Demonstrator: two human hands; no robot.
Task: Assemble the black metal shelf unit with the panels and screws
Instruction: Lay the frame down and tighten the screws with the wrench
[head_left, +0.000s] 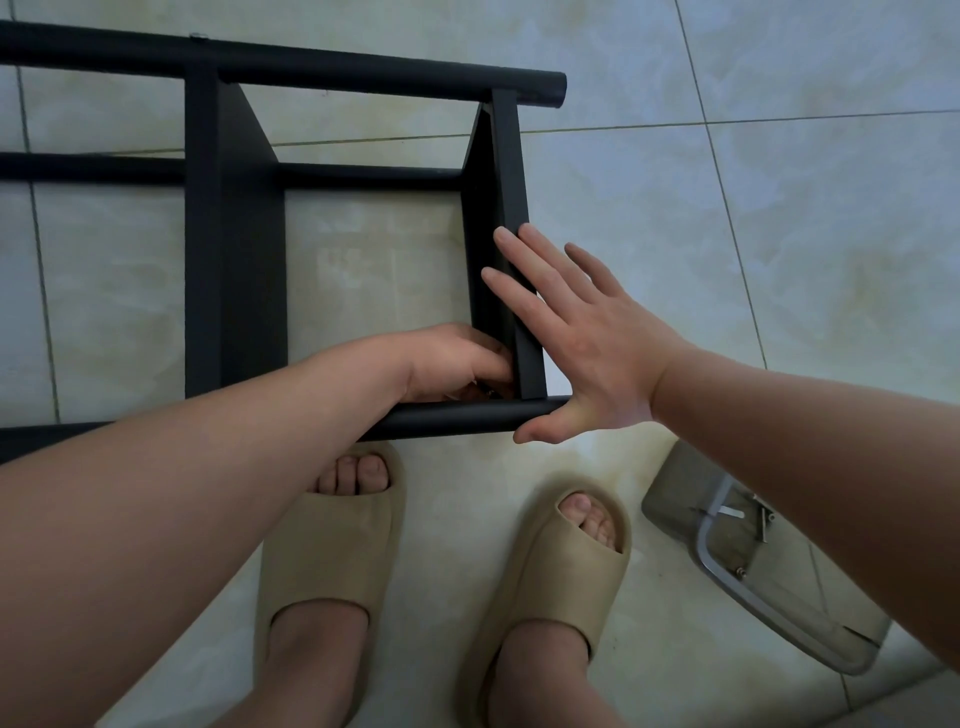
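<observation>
Nearest the camera, two feet in beige slides stand on the tiled floor, below both sets of fingers. To the right of the slides, below the right forearm, a clear plastic bag lies on the floor. It contains a bent silver metal tool and a few loose screws.

The black metal shelf unit lies on its side on the floor, just beyond the toes. Its near tube runs left to right under both wrists.

Left hand: it reaches over the near tube into the inside corner where the end panel meets that tube. The fingers are curled tightly against the panel's inner face. A small part shows beneath them; whether they pinch it cannot be determined.

Right hand: it lies flat, fingers straight and spread, holding nothing. The fingertips rest on the top edge of the end panel, the palm is against its outer side, and the thumb crosses the end of the near tube. The end panel stands between the two hands.

To the left of the left fingers, a second panel stands parallel to the end panel. Beyond the fingertips, a lower tube joins the two panels near the floor. Farthest away, the far tube runs across the panel tops and ends just right of the end panel.
</observation>
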